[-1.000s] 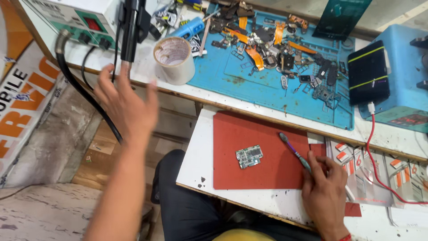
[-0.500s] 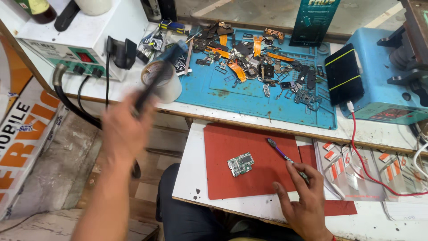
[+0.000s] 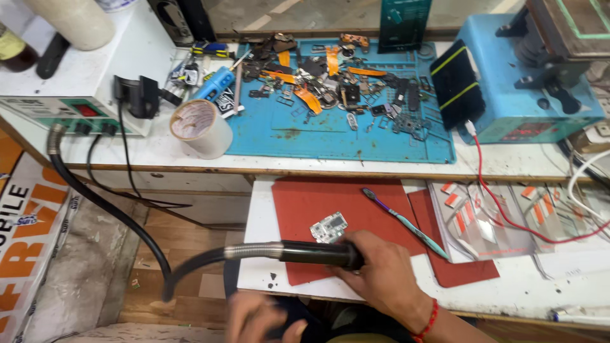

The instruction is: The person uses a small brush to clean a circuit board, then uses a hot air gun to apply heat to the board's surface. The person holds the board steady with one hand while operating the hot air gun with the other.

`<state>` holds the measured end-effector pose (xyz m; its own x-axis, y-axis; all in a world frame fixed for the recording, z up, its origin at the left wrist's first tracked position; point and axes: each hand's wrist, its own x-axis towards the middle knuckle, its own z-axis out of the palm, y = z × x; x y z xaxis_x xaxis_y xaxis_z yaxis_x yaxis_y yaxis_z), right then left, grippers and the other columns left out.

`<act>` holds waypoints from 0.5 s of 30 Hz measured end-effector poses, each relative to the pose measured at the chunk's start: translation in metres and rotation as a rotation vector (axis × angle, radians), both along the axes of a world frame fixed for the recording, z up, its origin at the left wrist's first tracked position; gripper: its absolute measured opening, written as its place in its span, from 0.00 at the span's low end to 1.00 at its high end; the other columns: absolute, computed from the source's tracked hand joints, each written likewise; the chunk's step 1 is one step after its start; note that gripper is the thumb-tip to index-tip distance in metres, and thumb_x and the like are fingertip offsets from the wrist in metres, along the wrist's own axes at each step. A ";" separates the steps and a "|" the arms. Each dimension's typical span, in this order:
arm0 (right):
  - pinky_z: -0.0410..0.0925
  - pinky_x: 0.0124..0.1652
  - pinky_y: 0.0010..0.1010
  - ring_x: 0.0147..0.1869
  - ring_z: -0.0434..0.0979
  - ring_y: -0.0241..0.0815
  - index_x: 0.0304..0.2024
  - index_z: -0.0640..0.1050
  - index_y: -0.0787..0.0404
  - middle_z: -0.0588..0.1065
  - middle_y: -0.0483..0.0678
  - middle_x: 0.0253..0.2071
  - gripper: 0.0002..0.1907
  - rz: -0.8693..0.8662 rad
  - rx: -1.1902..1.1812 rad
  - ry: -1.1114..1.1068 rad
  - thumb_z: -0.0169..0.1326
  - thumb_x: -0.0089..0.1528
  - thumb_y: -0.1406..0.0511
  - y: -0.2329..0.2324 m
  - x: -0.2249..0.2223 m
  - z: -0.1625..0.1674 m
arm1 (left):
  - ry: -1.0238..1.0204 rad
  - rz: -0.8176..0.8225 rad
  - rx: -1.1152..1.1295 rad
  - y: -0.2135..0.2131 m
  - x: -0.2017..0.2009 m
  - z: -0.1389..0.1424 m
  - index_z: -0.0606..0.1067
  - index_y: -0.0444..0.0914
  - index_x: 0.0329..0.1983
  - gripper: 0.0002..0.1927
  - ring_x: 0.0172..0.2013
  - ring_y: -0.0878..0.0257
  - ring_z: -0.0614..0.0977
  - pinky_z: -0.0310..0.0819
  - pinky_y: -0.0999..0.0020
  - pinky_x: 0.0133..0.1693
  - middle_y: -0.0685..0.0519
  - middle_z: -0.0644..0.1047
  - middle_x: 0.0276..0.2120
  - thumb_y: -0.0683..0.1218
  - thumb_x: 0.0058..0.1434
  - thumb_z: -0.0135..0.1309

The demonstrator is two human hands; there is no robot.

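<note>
My right hand [image 3: 381,274], with a red thread at the wrist, grips the black handle of a hot-air wand [image 3: 314,253] lying level over the near edge of a red mat [image 3: 356,197]. The wand's black hose [image 3: 108,206] loops left and up to a white rework station [image 3: 82,79]. A small circuit board [image 3: 328,227] lies on the mat just above the wand and my knuckles. A thin toothbrush [image 3: 403,221] rests slanted on the mat to the right. My left hand [image 3: 260,317] is blurred low at the frame's bottom edge, fingers apart, holding nothing.
On the upper shelf, a blue work mat [image 3: 343,136] carries several phone parts and flex cables. A roll of tape [image 3: 200,127] stands at its left. A blue machine [image 3: 534,82] at the right has a phone [image 3: 456,82] leaning on it and a red cable [image 3: 502,203].
The wand has come down from the station to the red mat and passed from my left hand to my right. The right hand let go of the toothbrush. My left hand dropped low.
</note>
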<state>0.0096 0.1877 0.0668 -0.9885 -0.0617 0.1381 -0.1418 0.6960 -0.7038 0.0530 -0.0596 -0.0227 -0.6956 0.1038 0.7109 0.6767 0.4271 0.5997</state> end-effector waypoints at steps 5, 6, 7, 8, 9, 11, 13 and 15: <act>0.73 0.41 0.41 0.42 0.81 0.54 0.44 0.79 0.59 0.78 0.51 0.37 0.26 0.218 -0.137 0.008 0.72 0.46 0.58 -0.018 0.019 0.002 | -0.683 -0.250 0.721 0.060 0.003 -0.032 0.70 0.34 0.62 0.27 0.37 0.63 0.76 0.72 0.68 0.39 0.46 0.76 0.52 0.47 0.62 0.60; 0.72 0.46 0.43 0.46 0.79 0.55 0.45 0.78 0.60 0.77 0.53 0.41 0.27 0.235 -0.094 0.164 0.72 0.47 0.58 -0.018 0.019 0.000 | -0.644 -0.236 0.727 0.060 -0.003 -0.030 0.73 0.32 0.56 0.20 0.41 0.60 0.77 0.73 0.66 0.44 0.44 0.78 0.50 0.46 0.64 0.57; 0.70 0.50 0.45 0.51 0.77 0.57 0.47 0.77 0.60 0.76 0.54 0.45 0.28 0.252 -0.054 0.317 0.72 0.49 0.57 -0.018 0.019 -0.003 | -0.607 -0.220 0.731 0.058 -0.010 -0.026 0.75 0.30 0.50 0.15 0.45 0.58 0.79 0.74 0.64 0.49 0.42 0.79 0.49 0.45 0.66 0.54; 0.70 0.51 0.44 0.52 0.76 0.56 0.50 0.75 0.62 0.75 0.55 0.47 0.31 0.214 -0.122 0.208 0.72 0.48 0.58 -0.015 0.017 -0.008 | -0.572 -0.201 0.734 0.051 -0.018 -0.022 0.78 0.28 0.44 0.13 0.49 0.55 0.81 0.75 0.61 0.54 0.41 0.80 0.47 0.44 0.68 0.51; 0.69 0.52 0.44 0.53 0.75 0.55 0.54 0.74 0.63 0.74 0.56 0.49 0.35 0.172 -0.187 0.098 0.72 0.48 0.58 -0.005 0.011 -0.013 | -0.595 -0.134 0.677 0.041 -0.025 -0.014 0.79 0.28 0.43 0.14 0.45 0.55 0.81 0.75 0.61 0.51 0.41 0.81 0.44 0.44 0.68 0.49; 0.68 0.56 0.44 0.58 0.75 0.54 0.60 0.71 0.64 0.73 0.57 0.54 0.34 0.138 -0.277 0.027 0.68 0.54 0.61 0.012 0.003 -0.030 | -0.654 -0.045 0.580 0.029 -0.033 -0.003 0.81 0.28 0.42 0.16 0.39 0.55 0.83 0.77 0.61 0.45 0.42 0.82 0.40 0.45 0.68 0.46; 0.67 0.61 0.45 0.63 0.73 0.56 0.62 0.71 0.64 0.73 0.57 0.58 0.28 0.146 -0.223 0.152 0.62 0.62 0.65 0.031 -0.006 -0.050 | -0.572 -0.118 0.452 0.028 -0.058 0.004 0.80 0.29 0.44 0.17 0.40 0.56 0.84 0.77 0.62 0.47 0.43 0.83 0.40 0.46 0.67 0.45; 0.67 0.66 0.44 0.68 0.71 0.58 0.66 0.71 0.64 0.71 0.57 0.62 0.24 0.195 -0.054 0.350 0.55 0.66 0.69 0.041 -0.012 -0.065 | -0.583 -0.130 0.457 0.033 -0.086 0.011 0.80 0.29 0.43 0.16 0.40 0.56 0.83 0.77 0.62 0.47 0.43 0.83 0.40 0.46 0.67 0.46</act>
